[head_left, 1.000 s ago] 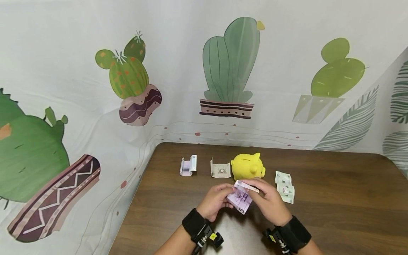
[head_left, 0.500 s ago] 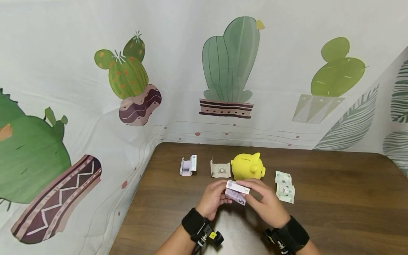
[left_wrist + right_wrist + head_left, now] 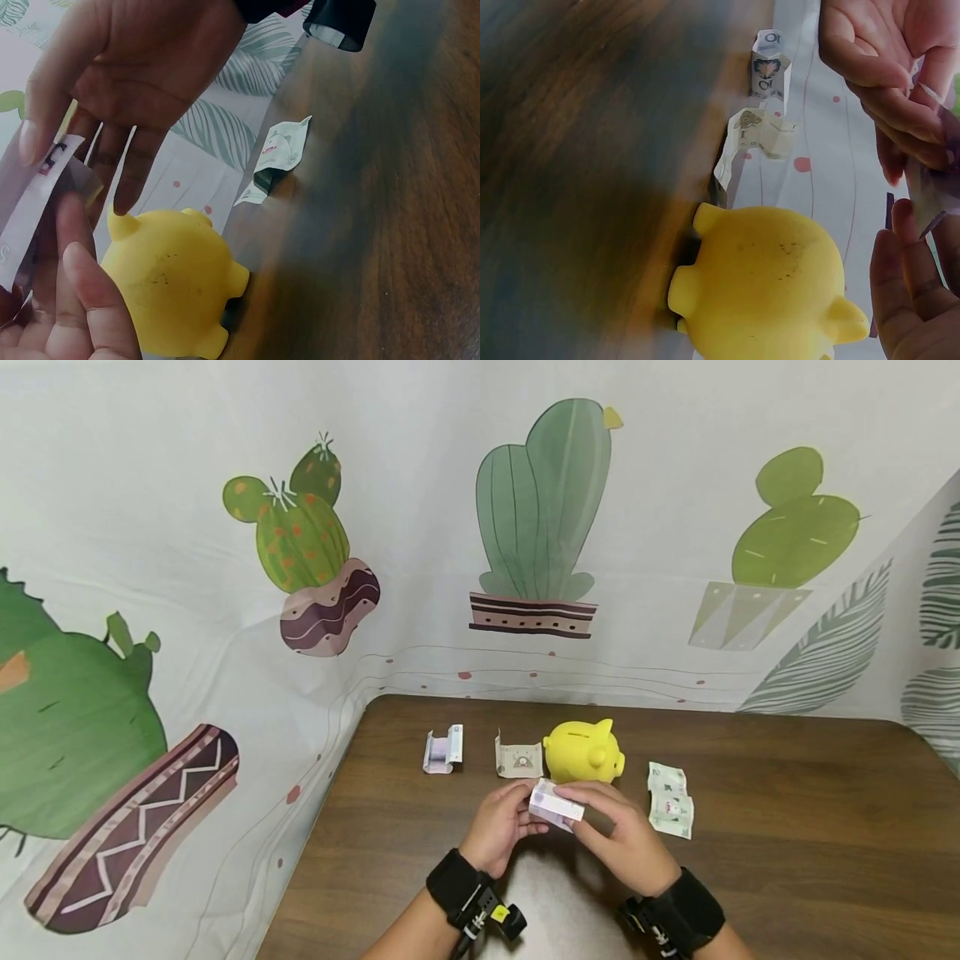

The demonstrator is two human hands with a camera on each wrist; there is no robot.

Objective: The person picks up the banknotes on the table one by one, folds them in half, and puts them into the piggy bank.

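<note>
Piggy bank (image 3: 581,752) just beyond banknote (image 3: 557,805) in fingers (image 3: 602,796)

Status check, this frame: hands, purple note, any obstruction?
Left hand and right hand both holding the purple note. Note partly folded, off the table. Yellow piggy bank just beyond; no obstruction seen.

Straight ahead of both hands the yellow piggy bank (image 3: 581,752) bars the way, with the beige note (image 3: 519,762) just to its left, while the gap between the left hand (image 3: 497,828) and the right hand (image 3: 628,837) is bridged by the folded note (image 3: 557,806). Right of the right hand the creased green note (image 3: 670,802) lies near—low, easily passed over—and beyond it bare tabletop (image 3: 810,827) offers broad room; ahead-left, a lane runs between the beige note and the curled purple note (image 3: 444,750).
</note>
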